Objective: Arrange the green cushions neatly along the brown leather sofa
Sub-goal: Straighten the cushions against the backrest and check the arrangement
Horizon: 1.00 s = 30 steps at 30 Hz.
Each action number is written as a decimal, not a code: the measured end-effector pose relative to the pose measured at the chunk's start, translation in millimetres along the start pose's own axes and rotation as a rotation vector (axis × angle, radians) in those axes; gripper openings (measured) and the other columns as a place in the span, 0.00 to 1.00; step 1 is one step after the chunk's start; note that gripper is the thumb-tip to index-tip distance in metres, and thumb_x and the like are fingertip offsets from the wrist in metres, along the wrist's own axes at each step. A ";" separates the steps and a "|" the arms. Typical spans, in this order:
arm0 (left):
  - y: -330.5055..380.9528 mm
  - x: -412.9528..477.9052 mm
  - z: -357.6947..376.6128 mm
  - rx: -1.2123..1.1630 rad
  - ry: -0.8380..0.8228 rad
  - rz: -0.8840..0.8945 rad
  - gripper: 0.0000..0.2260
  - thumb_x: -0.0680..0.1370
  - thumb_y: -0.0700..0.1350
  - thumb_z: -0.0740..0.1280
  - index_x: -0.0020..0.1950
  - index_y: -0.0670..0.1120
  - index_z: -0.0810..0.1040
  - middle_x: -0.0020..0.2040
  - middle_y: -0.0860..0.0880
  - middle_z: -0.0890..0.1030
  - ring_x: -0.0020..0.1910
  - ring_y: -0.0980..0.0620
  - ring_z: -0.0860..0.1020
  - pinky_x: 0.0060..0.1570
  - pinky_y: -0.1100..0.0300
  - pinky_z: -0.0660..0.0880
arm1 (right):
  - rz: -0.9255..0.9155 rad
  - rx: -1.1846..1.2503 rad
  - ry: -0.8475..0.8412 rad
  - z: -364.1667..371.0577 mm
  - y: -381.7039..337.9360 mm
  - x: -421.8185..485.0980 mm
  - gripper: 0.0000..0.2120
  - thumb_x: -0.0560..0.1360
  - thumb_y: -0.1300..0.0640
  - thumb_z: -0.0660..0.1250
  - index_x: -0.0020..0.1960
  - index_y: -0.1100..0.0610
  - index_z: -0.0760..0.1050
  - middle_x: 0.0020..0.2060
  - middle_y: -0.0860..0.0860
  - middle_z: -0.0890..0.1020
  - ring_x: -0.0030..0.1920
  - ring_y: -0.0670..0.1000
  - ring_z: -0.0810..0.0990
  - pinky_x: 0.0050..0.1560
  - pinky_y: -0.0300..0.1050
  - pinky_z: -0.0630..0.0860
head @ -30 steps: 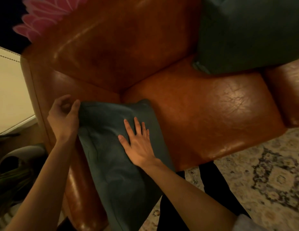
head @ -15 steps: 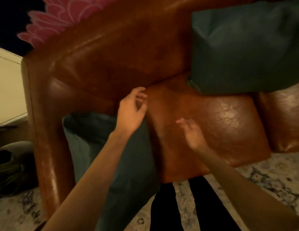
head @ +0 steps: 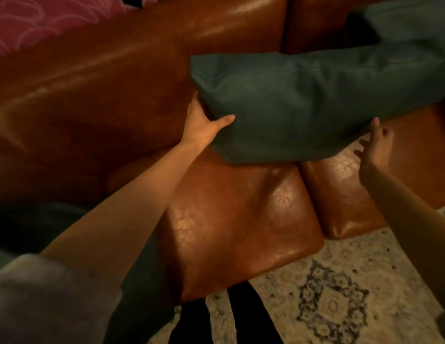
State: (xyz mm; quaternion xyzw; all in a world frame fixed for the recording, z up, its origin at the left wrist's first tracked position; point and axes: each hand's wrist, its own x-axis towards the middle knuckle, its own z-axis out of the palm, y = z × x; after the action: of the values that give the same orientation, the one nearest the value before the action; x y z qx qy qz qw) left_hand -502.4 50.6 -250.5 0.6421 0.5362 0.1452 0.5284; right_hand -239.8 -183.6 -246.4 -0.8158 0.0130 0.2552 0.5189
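Note:
A large green cushion (head: pixel 303 100) lies tilted against the back of the brown leather sofa (head: pixel 236 219), across the gap between two seat pads. My left hand (head: pixel 204 122) grips its left edge, thumb on the front face. My right hand (head: pixel 376 145) touches its lower right edge with fingers spread, not closed on it. A second green cushion (head: pixel 410 18) sits behind it at the top right. Another green cushion (head: pixel 30 227) stands at the sofa's left end, mostly hidden by my left arm.
A pink patterned fabric (head: pixel 42 23) lies behind the sofa back at the top left. A pale patterned rug (head: pixel 340 299) covers the floor in front of the sofa. My dark trouser legs (head: pixel 216 324) stand at the seat's front edge.
Both hands left the cushion at the left armrest and reached right. My left hand has taken hold of the large cushion's left edge; my right hand has come to its lower right edge.

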 end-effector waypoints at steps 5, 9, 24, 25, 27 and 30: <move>24.1 -14.4 13.8 -0.162 0.074 -0.012 0.44 0.57 0.61 0.77 0.69 0.47 0.68 0.64 0.50 0.78 0.63 0.53 0.76 0.66 0.53 0.73 | -0.023 0.069 -0.008 -5.2 -25.8 12.8 0.33 0.76 0.36 0.56 0.76 0.51 0.61 0.74 0.49 0.67 0.72 0.51 0.67 0.74 0.54 0.64; 35.6 -32.6 8.3 -0.127 0.270 0.037 0.33 0.63 0.63 0.74 0.63 0.50 0.73 0.56 0.55 0.80 0.60 0.54 0.79 0.63 0.54 0.75 | -0.087 0.069 -0.034 1.9 -27.3 9.7 0.30 0.75 0.35 0.55 0.72 0.50 0.67 0.70 0.47 0.71 0.69 0.50 0.70 0.72 0.54 0.67; -41.6 -71.6 -109.6 -0.209 0.506 -0.063 0.23 0.63 0.67 0.74 0.53 0.61 0.76 0.55 0.55 0.83 0.57 0.56 0.81 0.57 0.46 0.78 | -0.187 0.116 -0.489 124.7 -19.1 -5.9 0.32 0.64 0.35 0.74 0.64 0.49 0.77 0.59 0.49 0.83 0.61 0.51 0.81 0.65 0.57 0.75; -47.7 -68.5 -113.7 -0.213 0.491 -0.068 0.23 0.62 0.68 0.74 0.52 0.62 0.76 0.56 0.54 0.83 0.57 0.54 0.81 0.57 0.44 0.78 | -0.188 0.131 -0.495 128.3 -20.3 -8.7 0.33 0.63 0.36 0.75 0.64 0.50 0.77 0.60 0.50 0.83 0.61 0.52 0.81 0.66 0.57 0.74; -51.1 -65.4 -117.7 -0.221 0.464 -0.054 0.21 0.63 0.66 0.75 0.52 0.62 0.77 0.56 0.53 0.83 0.56 0.53 0.82 0.56 0.42 0.78 | -0.188 0.164 -0.498 134.7 -25.8 -16.5 0.33 0.65 0.39 0.75 0.65 0.52 0.76 0.60 0.51 0.82 0.62 0.52 0.80 0.67 0.57 0.73; -42.8 -66.9 -119.0 -0.221 0.467 -0.048 0.16 0.67 0.61 0.74 0.52 0.60 0.77 0.54 0.53 0.84 0.54 0.55 0.82 0.55 0.42 0.79 | -0.203 0.158 -0.501 139.1 -31.3 -26.1 0.30 0.67 0.41 0.76 0.66 0.52 0.75 0.61 0.51 0.82 0.63 0.53 0.80 0.67 0.57 0.73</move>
State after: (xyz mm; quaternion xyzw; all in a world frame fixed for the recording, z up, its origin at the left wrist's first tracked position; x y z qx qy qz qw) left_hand -640.5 50.8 -213.2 0.5164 0.6396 0.3346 0.4608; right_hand -309.6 -56.9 -255.0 -0.6814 -0.1775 0.3939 0.5908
